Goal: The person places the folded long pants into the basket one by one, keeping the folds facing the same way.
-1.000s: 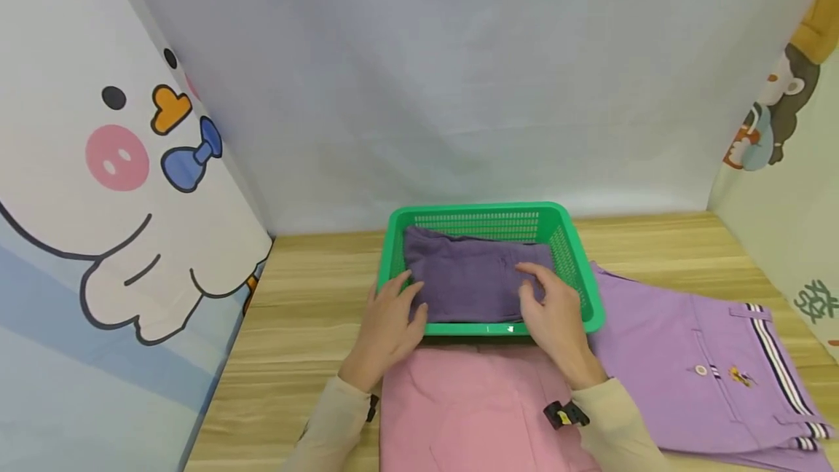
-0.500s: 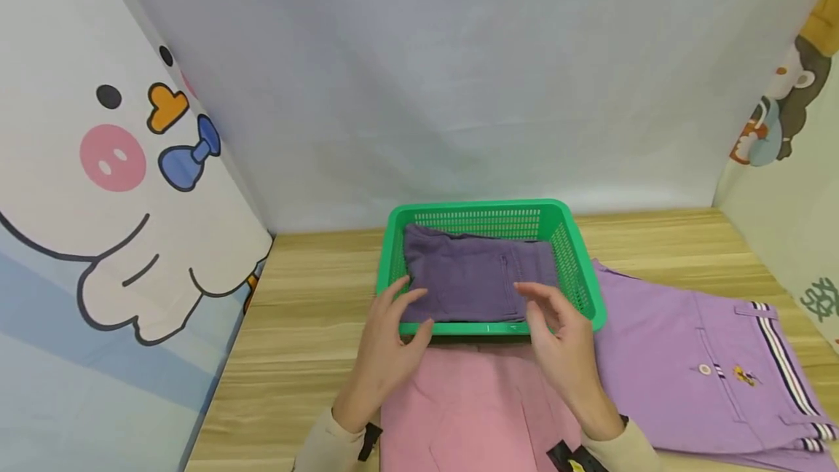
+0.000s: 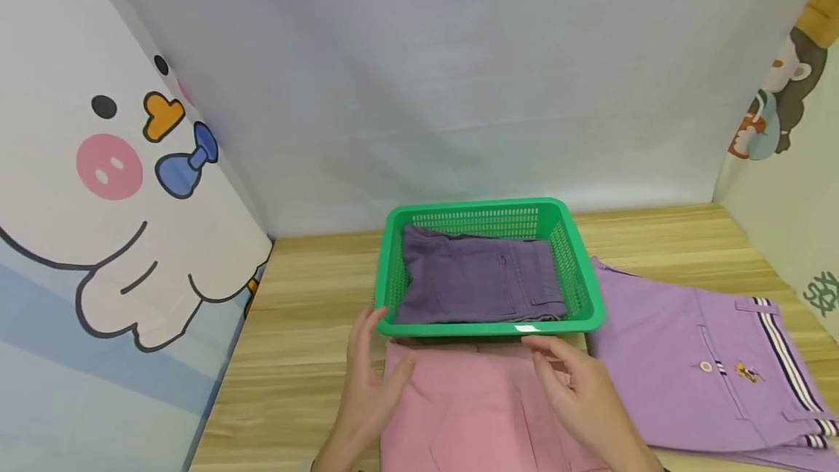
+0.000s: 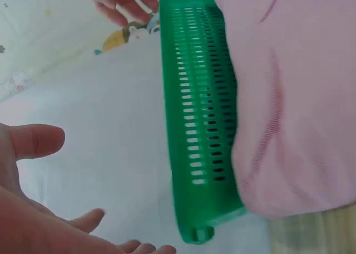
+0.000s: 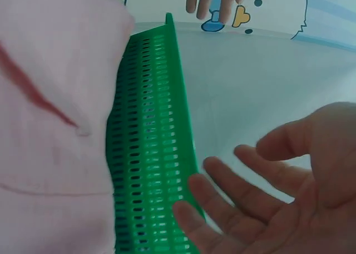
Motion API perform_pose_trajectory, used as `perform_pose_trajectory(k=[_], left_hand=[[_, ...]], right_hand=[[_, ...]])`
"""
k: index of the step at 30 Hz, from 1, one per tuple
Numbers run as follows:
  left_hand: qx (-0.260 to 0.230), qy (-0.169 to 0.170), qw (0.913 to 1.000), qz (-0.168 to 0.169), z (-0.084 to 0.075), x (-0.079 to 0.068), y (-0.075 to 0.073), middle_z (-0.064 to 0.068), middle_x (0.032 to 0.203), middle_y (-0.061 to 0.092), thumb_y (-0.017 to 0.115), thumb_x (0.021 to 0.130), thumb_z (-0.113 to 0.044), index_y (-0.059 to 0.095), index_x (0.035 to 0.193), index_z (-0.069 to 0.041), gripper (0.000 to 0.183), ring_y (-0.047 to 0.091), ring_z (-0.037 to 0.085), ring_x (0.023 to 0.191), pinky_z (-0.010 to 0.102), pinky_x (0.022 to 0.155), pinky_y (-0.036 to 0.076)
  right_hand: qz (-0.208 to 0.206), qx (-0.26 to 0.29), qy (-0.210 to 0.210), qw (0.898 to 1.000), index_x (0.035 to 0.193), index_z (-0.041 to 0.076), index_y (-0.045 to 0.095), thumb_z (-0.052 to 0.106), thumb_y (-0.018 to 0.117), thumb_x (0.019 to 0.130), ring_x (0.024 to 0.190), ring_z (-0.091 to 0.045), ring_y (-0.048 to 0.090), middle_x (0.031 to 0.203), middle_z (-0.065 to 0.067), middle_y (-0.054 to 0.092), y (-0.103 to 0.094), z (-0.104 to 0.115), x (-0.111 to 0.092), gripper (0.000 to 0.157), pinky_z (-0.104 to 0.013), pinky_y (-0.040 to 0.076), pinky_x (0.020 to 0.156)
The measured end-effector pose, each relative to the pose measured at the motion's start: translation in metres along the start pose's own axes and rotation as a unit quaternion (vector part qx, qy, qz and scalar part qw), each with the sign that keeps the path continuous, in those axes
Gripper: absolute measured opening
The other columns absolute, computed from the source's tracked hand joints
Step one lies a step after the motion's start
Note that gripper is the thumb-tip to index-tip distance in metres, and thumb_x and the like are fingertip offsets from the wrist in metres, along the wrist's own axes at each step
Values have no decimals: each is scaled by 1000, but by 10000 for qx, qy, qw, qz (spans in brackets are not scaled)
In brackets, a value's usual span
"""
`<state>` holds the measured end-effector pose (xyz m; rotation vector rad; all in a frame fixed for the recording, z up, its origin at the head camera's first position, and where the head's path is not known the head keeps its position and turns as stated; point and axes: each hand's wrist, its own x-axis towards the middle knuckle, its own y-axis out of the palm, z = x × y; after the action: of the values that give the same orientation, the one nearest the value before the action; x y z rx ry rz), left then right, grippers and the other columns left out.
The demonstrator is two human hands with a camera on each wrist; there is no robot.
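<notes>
A folded dark purple pair of trousers (image 3: 472,279) lies inside the green plastic basket (image 3: 491,328). In front of the basket, a folded pink garment (image 3: 468,410) is spread on the table. My left hand (image 3: 370,384) hovers over the pink garment's left edge, near the basket's front left corner, fingers extended and holding nothing. Over the right part of the pink garment is my right hand (image 3: 586,395), its fingers relaxed and nothing in them. Both wrist views show the basket's slotted side wall (image 4: 200,98) beside the pink cloth (image 5: 55,126), with the hands apart from the cloth.
To the right of the basket lies a folded light purple pair of trousers (image 3: 688,370) with a striped waistband. The wooden table (image 3: 301,297) meets a plain pale curtain (image 3: 419,93) at the back. Cartoon-printed sheets (image 3: 59,253) hang on both sides.
Both hands have drawn back out of the basket toward the pink garment. The dark purple trousers stay in the basket, their right end now uncovered.
</notes>
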<state>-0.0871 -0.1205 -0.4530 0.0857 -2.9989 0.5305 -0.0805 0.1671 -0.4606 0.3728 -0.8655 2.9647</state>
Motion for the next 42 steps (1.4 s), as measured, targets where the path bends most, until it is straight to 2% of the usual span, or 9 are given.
perform_pose_trajectory(k=[5,10,15,22,25,28,34,38,42], left_hand=[[-9,-609,9981,-9,20,-11,-2,20,177,10,70,99,-16,13,171,-19,92,9,50,163,80,123,16],[-200,-1213,9913,464,37,-15,-4,34,174,2,70,100,-22,3,170,-7,98,8,65,156,83,118,21],[-489,-1561,9833,802,49,-19,-7,45,168,2,69,101,-26,1,168,2,99,15,71,151,79,118,28],[-794,-1966,9721,1003,57,-22,-10,48,164,10,64,102,-23,0,164,9,95,27,69,148,74,118,35],[-866,-2148,9655,1187,58,-24,-11,49,162,17,60,104,-24,-2,162,13,92,29,65,149,73,119,34],[-930,-2203,9610,1388,61,-28,-13,51,159,24,57,107,-25,-2,160,16,89,41,61,145,69,116,42],[-1325,-2343,9470,1756,69,-34,-13,46,164,18,53,110,-26,-4,159,20,88,50,52,141,60,109,53],[-1442,-2436,9393,1938,72,-34,-14,42,161,34,53,110,-27,6,161,19,82,62,36,128,52,98,60],[-1445,-2176,9431,2059,73,-34,-12,41,162,33,52,110,-22,11,161,19,77,49,41,142,58,115,47]], right_hand=[[285,-448,470,9975,138,9,70,16,65,105,115,-29,74,132,-9,75,1,-15,-15,34,-45,64,91],[493,-891,1025,9895,153,2,55,24,65,105,131,-47,63,146,-24,64,-1,-26,-26,54,-64,51,107],[835,-1303,1483,9768,158,-4,44,32,62,107,144,-53,50,156,-29,54,-5,-32,-28,66,-69,42,115],[1126,-1995,2229,9475,160,-1,42,48,55,107,133,-57,57,152,-29,57,-9,-40,-28,73,-70,51,101],[1189,-2121,2337,9414,158,0,44,50,55,106,120,-58,65,140,-30,65,-11,-46,-30,73,-69,55,91],[1333,-2220,2401,9356,156,1,46,54,54,106,111,-58,68,132,-32,68,-12,-52,-30,74,-68,56,83],[1756,-2038,2570,9282,148,-10,52,63,50,105,120,-59,64,135,-34,67,-15,-64,-27,85,-71,53,93],[2011,-1493,2494,9354,149,-14,48,63,54,104,126,-55,63,137,-33,67,-16,-66,-25,90,-70,51,101],[2291,-277,2383,9434,158,-14,31,50,62,104,135,-46,59,150,-34,55,-15,-77,-28,90,-61,49,111]])
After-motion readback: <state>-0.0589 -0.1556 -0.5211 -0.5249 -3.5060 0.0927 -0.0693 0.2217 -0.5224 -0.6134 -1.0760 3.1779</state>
